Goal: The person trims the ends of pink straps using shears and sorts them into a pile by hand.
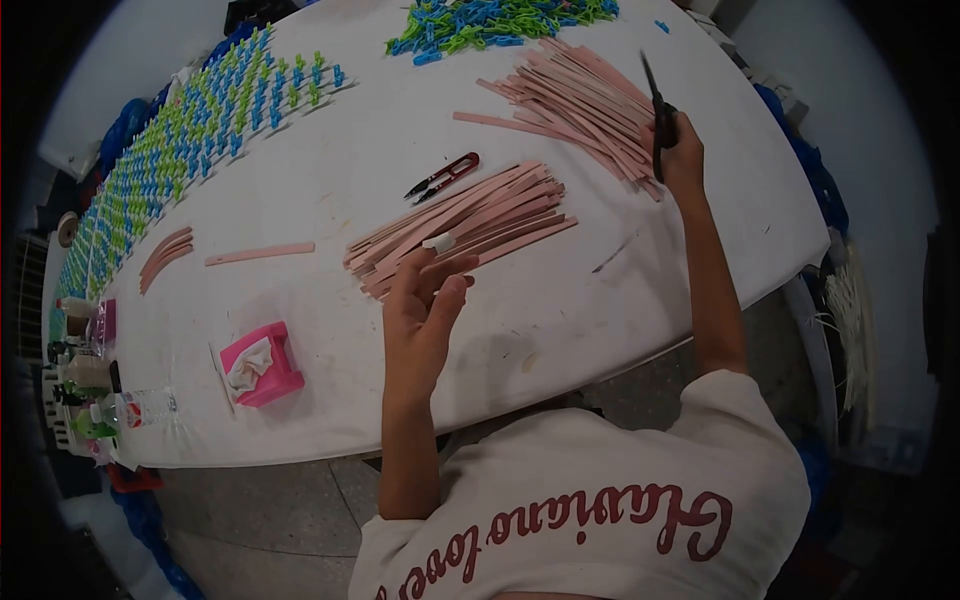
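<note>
My right hand (684, 155) is closed around the handles of black scissors (659, 108), whose blades point away from me. It is at the right edge of a pile of pink strips (575, 100). My left hand (422, 310) is raised at the near edge of a second bundle of pink strips (460, 220). Its fingers are apart and curled a little, and I see nothing gripped in them. Something white (438, 243), perhaps a wrap, is at one fingertip. Just beyond the bundle are red-and-black thread snips (443, 178).
On the white table (330, 370), a single pink strip (260, 253) and several short curved strips (166, 258) lie left. A pink tissue box (262, 365) is nearer. Rows of blue and green clips (200, 125) fill the far left; a clip heap (490, 25) lies at the back.
</note>
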A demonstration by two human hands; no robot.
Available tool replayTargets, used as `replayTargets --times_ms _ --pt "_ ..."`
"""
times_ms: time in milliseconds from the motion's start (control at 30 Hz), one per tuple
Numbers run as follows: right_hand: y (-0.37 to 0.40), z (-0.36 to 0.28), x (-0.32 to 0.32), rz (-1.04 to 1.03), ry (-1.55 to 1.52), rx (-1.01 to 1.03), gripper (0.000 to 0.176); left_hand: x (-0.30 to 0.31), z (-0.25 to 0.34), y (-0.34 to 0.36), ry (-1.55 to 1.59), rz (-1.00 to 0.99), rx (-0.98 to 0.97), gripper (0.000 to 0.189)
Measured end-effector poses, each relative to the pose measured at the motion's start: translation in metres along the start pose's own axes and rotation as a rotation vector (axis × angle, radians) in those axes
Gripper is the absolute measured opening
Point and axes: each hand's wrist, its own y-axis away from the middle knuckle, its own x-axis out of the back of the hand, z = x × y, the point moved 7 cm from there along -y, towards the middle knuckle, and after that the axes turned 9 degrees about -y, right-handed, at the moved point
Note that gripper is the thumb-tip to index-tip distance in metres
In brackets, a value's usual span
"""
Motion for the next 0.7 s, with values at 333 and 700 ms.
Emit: replayTargets --times_ms 333,700 --pt "-0.002 0.03 -0.001 -0.008 0.606 0.002 0.028 0.03 0.012 -0.041 -0.994 0.188 -0.429 0.017" --pt "0.063 -0.041 -0.014 -0.108 -0.077 -0.149 0.015 -0.027 -0.014 -0.075 -1.426 -0.036 -0.701 0.012"
